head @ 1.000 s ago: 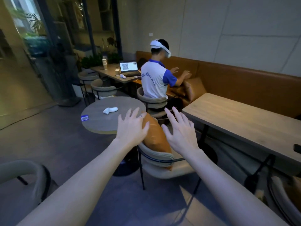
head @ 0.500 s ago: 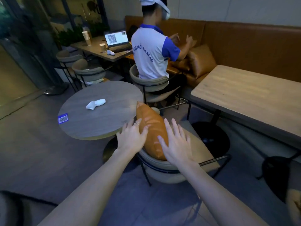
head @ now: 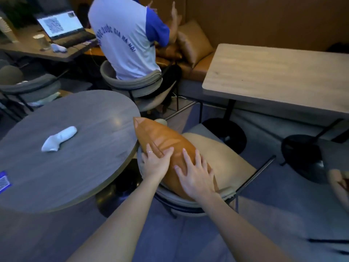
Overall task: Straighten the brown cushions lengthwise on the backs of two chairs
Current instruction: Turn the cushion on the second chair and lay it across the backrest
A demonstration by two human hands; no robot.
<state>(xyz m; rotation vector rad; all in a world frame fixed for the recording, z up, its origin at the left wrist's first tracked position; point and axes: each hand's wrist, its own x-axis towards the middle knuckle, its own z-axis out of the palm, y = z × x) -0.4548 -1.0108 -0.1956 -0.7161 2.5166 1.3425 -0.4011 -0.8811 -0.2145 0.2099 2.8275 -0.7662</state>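
A brown cushion (head: 166,144) stands on edge in a chair (head: 222,161), leaning against the curved chair back (head: 181,202) and running from the back's near right part up and away to a pointed corner by the round desk (head: 64,146). Both hands lie flat on it. The left hand (head: 155,163) presses the cushion's left face near the seam, its fingers (head: 166,154) spread and lightly curled over the leather, a ring on one of them. The right hand (head: 194,176) rests palm-down on the upper right face, fingers (head: 186,157) splayed wide and not closed around anything. The chair's tan seat shows to the right of the cushion. On the round desk, just left of the chair, lie a white controller (head: 58,138) and, at the far left edge, a small blue card (head: 3,181). A rectangular wooden desk (head: 279,78) stands beyond to the right, in front of a brown bench with more cushions (head: 192,40). Another person in a white and blue shirt (head: 124,42) sits in a second chair (head: 132,84) with their back to the camera, hands raised toward those cushions. On a far desk at the upper left are an open laptop (head: 64,27) and a paper cup (head: 42,41).
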